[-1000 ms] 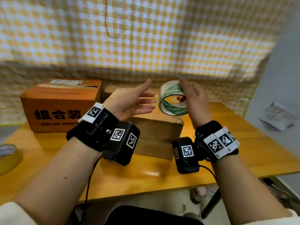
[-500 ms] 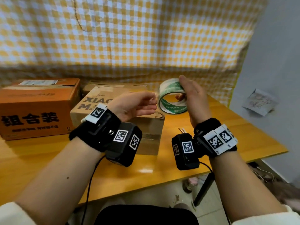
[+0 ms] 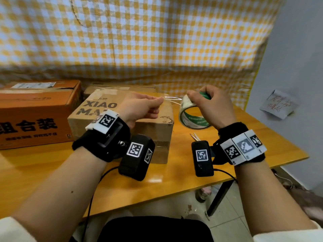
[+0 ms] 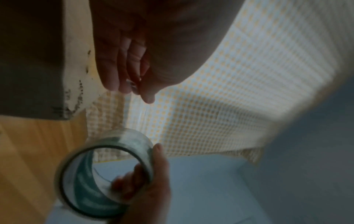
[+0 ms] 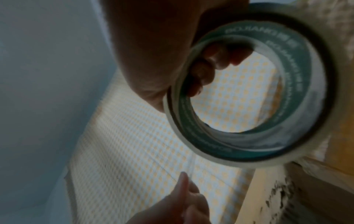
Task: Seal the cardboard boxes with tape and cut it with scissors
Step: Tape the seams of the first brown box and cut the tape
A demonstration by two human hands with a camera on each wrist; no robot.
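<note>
Yellow-checked curtain [image 3: 157,41] behind wooden table [image 3: 244,137], grey wall [image 3: 297,67] right, tiled floor [image 3: 174,205].

We see only the two metal blade tips of the scissors [image 3: 195,136] on the yellow wooden table [image 3: 262,137]; the black camera on the right wrist covers the rest. The orange printed cardboard box [image 3: 35,116] runs off the left edge of the head view. A low brown box [image 3: 122,88] at the table's back edge shows only its top behind the brown "XIAO" cardboard box [image 3: 122,109]. Both wrist views are blurred. The writing on the crumpled paper [image 3: 277,106] is unreadable.
</note>
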